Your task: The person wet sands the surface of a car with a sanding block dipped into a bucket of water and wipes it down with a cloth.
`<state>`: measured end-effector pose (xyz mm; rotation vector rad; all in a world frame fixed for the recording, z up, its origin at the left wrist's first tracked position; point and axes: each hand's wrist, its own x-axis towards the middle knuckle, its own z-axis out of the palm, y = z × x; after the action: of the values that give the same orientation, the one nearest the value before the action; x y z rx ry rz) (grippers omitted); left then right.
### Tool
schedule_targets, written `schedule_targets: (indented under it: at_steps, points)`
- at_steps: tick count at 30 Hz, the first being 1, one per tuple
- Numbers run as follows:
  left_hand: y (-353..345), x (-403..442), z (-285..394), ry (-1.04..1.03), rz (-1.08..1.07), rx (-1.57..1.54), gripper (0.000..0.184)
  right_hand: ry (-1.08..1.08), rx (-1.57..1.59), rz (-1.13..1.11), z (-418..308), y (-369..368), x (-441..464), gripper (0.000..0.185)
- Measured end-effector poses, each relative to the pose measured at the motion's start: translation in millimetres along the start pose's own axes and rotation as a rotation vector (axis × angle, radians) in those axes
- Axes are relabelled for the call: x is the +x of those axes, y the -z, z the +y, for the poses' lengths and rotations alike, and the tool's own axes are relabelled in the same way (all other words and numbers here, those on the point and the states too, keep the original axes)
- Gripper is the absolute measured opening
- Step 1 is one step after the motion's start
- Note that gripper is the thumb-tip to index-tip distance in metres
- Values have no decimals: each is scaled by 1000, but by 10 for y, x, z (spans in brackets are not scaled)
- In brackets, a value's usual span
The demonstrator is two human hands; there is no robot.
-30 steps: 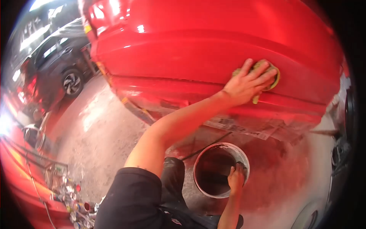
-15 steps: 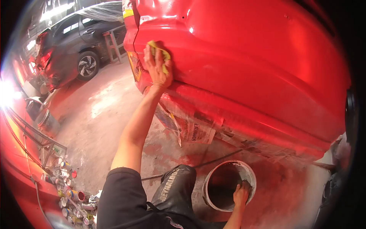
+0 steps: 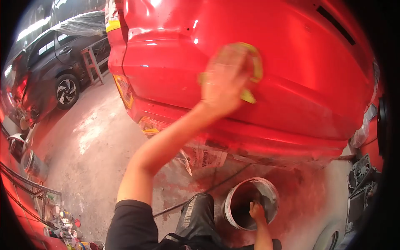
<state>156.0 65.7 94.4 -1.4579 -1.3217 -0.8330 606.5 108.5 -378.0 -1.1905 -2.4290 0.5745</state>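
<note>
My left hand [image 3: 225, 81], smeared by motion, presses a yellow-green cloth [image 3: 255, 66] against the red car panel [image 3: 283, 54]. The cloth's edges stick out beyond the fingers, on the right and below. Low in the view my right hand [image 3: 257, 210] reaches into a round bucket [image 3: 228, 204] with a whitish rim and a dark inside. Its fingers are bent inside the bucket, and whatever they may hold is hidden. Newspaper [image 3: 212, 157] hangs from the panel's lower edge, and yellow tape [image 3: 112, 26] marks its left side.
A dark car [image 3: 54, 58] partly under plastic stands at the upper left beside a wooden stand [image 3: 91, 64]. Several cans [image 3: 66, 216] and a metal frame [image 3: 35, 189] are at the lower left. A dark cord crosses the floor. Dark parts [image 3: 360, 179] lie at the right.
My left hand has moved with the cloth from the panel's left end to the right, towards its middle. My right hand stays at the bucket, its fingers lower inside. The view has shifted.
</note>
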Motion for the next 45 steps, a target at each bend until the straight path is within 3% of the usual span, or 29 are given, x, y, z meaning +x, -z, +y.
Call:
schedule_targets:
  at_steps: [2,7,9,12,15,24,29,35,45]
  points:
    - [-268,159,461,-164,-75,80,57,-35,-88,-111,-92,28,60,35]
    - [-871,560,1381,-324,34,234,58,47,-311,-251,-35,79,333,36]
    - [-1093,679,1688,-341,75,233,57,113,-383,-304,106,120,451,36]
    - [-1375,804,2071,-348,123,217,57,436,-446,-338,341,285,671,35]
    - [-1521,866,2315,-339,157,250,55,486,-540,-577,45,830,906,39]
    - [-1649,906,2547,-213,253,88,58,949,-307,-563,627,974,1221,34]
    - [-1569,921,2600,-199,142,145,62,938,-444,-599,837,934,1059,35]
    - [-1466,919,2661,-150,14,201,60,767,-521,-765,854,1170,845,37]
    - [-1594,893,2889,-20,72,269,59,415,-404,-829,1194,1507,127,35]
